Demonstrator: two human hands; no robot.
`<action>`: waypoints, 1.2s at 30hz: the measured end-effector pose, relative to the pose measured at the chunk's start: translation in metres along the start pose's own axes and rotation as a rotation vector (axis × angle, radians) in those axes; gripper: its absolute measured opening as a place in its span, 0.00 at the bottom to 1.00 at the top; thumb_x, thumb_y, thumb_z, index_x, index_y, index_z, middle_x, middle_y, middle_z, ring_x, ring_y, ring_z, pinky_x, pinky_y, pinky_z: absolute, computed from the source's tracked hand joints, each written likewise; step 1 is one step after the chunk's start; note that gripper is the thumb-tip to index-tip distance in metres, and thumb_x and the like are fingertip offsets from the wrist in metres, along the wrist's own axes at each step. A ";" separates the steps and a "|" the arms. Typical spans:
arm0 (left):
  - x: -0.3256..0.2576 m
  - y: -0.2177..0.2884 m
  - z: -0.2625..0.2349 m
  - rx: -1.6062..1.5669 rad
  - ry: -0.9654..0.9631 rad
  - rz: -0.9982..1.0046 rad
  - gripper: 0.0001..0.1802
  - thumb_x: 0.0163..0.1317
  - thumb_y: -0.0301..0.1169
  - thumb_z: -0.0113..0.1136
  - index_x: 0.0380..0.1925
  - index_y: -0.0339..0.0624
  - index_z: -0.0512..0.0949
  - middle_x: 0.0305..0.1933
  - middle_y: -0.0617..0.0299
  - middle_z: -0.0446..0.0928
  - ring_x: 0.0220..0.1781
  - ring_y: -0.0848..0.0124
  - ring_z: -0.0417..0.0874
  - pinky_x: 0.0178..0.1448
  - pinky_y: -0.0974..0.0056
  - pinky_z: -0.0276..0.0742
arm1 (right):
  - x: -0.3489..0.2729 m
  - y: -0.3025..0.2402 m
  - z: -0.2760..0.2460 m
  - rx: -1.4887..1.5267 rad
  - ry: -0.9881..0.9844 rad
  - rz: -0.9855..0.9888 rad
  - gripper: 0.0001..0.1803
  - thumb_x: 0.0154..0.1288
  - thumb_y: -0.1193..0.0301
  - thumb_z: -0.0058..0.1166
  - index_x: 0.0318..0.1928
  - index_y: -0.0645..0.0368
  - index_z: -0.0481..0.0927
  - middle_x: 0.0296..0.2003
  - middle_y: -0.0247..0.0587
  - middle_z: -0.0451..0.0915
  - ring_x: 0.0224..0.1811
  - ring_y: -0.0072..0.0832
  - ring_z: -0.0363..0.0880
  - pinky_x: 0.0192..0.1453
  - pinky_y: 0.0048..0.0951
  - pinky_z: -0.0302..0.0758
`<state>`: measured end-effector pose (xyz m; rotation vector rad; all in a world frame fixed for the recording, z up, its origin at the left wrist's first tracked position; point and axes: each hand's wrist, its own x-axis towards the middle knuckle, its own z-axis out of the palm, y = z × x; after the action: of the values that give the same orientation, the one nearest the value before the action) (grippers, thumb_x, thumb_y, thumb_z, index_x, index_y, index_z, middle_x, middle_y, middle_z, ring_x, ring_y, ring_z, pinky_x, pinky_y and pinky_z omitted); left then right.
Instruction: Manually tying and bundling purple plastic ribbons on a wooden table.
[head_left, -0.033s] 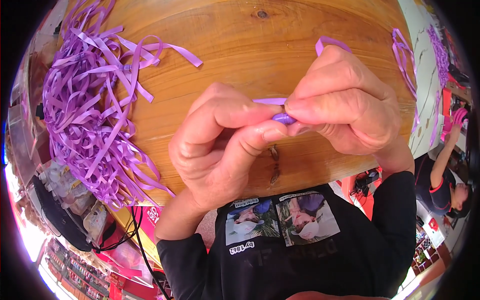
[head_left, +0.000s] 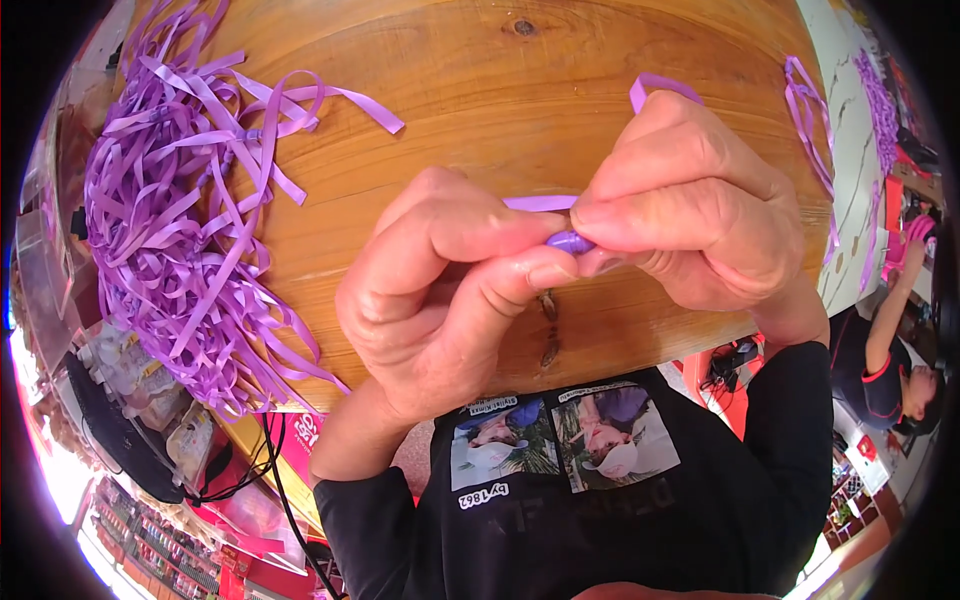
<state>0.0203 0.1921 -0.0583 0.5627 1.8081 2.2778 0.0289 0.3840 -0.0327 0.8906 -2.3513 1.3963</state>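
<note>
Above the wooden table (head_left: 450, 110), my left hand (head_left: 425, 290) and my right hand (head_left: 700, 205) meet fingertip to fingertip. Both are closed in a pinch around a small, shiny purple roll (head_left: 570, 242), which could be a bead or tightly wound ribbon; I cannot tell which. A strip of lilac ribbon (head_left: 540, 203) runs behind the fingertips between the two hands. One loop of lilac ribbon (head_left: 665, 88) shows beyond my right knuckles. How the ribbon joins the roll is hidden by my fingers.
A large tangled heap of lilac ribbons (head_left: 185, 230) covers the table's left side. More ribbon (head_left: 808, 110) lies at the right edge, beside a pale marbled surface (head_left: 850, 230). Black cables (head_left: 270, 465) hang at the lower left. Another person (head_left: 890, 360) is at the far right.
My fingertips have shifted very slightly, and a little more of the purple roll shows between them. The person at the right has moved an arm a little.
</note>
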 end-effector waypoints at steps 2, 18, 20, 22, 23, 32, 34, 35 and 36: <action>0.001 0.000 -0.001 0.048 -0.032 0.019 0.08 0.52 0.26 0.65 0.29 0.39 0.75 0.30 0.62 0.74 0.30 0.74 0.66 0.37 0.69 0.59 | 0.002 -0.004 -0.002 0.001 -0.023 0.008 0.11 0.52 0.74 0.62 0.37 0.59 0.78 0.32 0.37 0.78 0.27 0.27 0.75 0.34 0.27 0.67; -0.001 -0.001 0.004 -0.240 -0.051 -0.107 0.12 0.55 0.34 0.64 0.30 0.38 0.74 0.27 0.63 0.70 0.26 0.74 0.64 0.33 0.68 0.60 | -0.007 -0.002 0.017 0.152 0.109 0.044 0.16 0.43 0.79 0.66 0.35 0.60 0.77 0.30 0.39 0.76 0.24 0.27 0.72 0.25 0.25 0.65; -0.002 0.001 0.005 -0.267 -0.050 -0.136 0.11 0.56 0.34 0.63 0.30 0.38 0.74 0.27 0.62 0.70 0.26 0.74 0.64 0.32 0.68 0.60 | -0.008 0.001 0.017 0.139 0.110 -0.053 0.16 0.42 0.79 0.66 0.35 0.59 0.77 0.30 0.39 0.76 0.24 0.27 0.72 0.25 0.25 0.65; -0.004 0.001 0.005 -0.200 -0.047 -0.071 0.11 0.59 0.35 0.61 0.32 0.38 0.74 0.27 0.63 0.70 0.27 0.75 0.63 0.32 0.68 0.60 | -0.006 0.001 0.016 0.151 0.137 -0.079 0.17 0.42 0.79 0.67 0.35 0.59 0.77 0.30 0.38 0.77 0.24 0.27 0.73 0.26 0.25 0.64; -0.003 0.002 0.001 -0.196 -0.045 -0.068 0.11 0.59 0.35 0.61 0.32 0.38 0.74 0.27 0.63 0.70 0.27 0.75 0.63 0.32 0.68 0.60 | -0.005 0.001 0.016 0.153 0.137 -0.083 0.17 0.42 0.79 0.67 0.35 0.59 0.77 0.30 0.38 0.77 0.24 0.27 0.73 0.26 0.25 0.64; 0.011 0.001 -0.006 0.470 -0.100 0.242 0.10 0.58 0.31 0.61 0.33 0.35 0.77 0.30 0.59 0.75 0.31 0.70 0.70 0.36 0.68 0.66 | -0.001 0.013 0.002 0.117 -0.018 0.008 0.14 0.50 0.76 0.64 0.40 0.63 0.78 0.31 0.39 0.78 0.27 0.25 0.75 0.28 0.25 0.64; 0.014 0.001 -0.008 0.497 -0.123 0.245 0.08 0.57 0.28 0.61 0.32 0.34 0.76 0.29 0.59 0.74 0.31 0.70 0.70 0.37 0.67 0.66 | -0.002 0.015 0.001 0.098 -0.023 0.011 0.15 0.49 0.76 0.64 0.40 0.63 0.79 0.31 0.41 0.78 0.28 0.26 0.75 0.28 0.25 0.66; 0.016 0.000 -0.008 0.496 -0.125 0.244 0.08 0.57 0.28 0.61 0.32 0.34 0.76 0.29 0.59 0.74 0.31 0.70 0.70 0.37 0.67 0.66 | -0.003 0.016 0.002 0.098 -0.022 0.013 0.15 0.49 0.76 0.64 0.40 0.63 0.79 0.31 0.41 0.78 0.28 0.26 0.75 0.28 0.25 0.66; 0.018 -0.002 -0.009 0.484 -0.134 0.276 0.07 0.53 0.25 0.63 0.31 0.34 0.77 0.28 0.59 0.75 0.28 0.70 0.72 0.33 0.69 0.68 | -0.003 0.017 0.002 0.046 -0.016 -0.032 0.16 0.48 0.76 0.65 0.40 0.64 0.79 0.32 0.42 0.78 0.28 0.27 0.76 0.28 0.25 0.67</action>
<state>0.0003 0.1913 -0.0582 1.0723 2.3416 1.8795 0.0206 0.3890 -0.0472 0.9505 -2.3148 1.4411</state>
